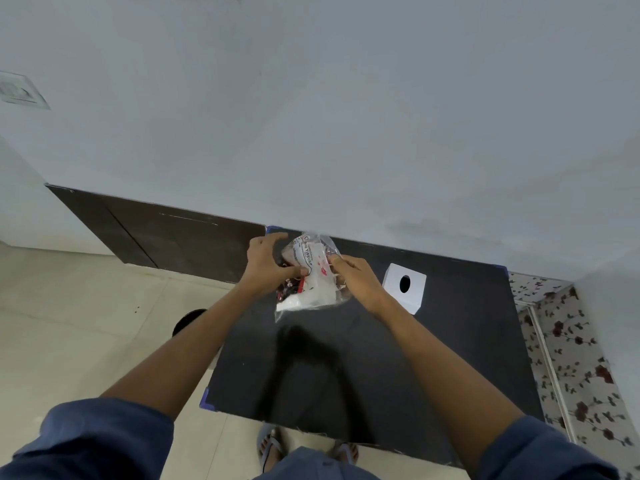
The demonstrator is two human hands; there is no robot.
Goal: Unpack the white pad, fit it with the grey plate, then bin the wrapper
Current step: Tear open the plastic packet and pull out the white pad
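Note:
A clear plastic wrapper (313, 271) with red and black print, holding a white pad (320, 289), is held above the far side of the black table (346, 358). My left hand (268, 263) grips the wrapper's left side. On its right edge, my right hand (356, 277) pinches the plastic. A white square plate with a round black hole (405, 287) lies on the table to the right of my hands. Whether this is the grey plate I cannot tell.
The table stands against a pale wall. A dark round object (188, 320), possibly a bin, sits on the tiled floor to the table's left. A floral-covered surface (568, 358) borders the table's right side. My feet in sandals show below the near edge.

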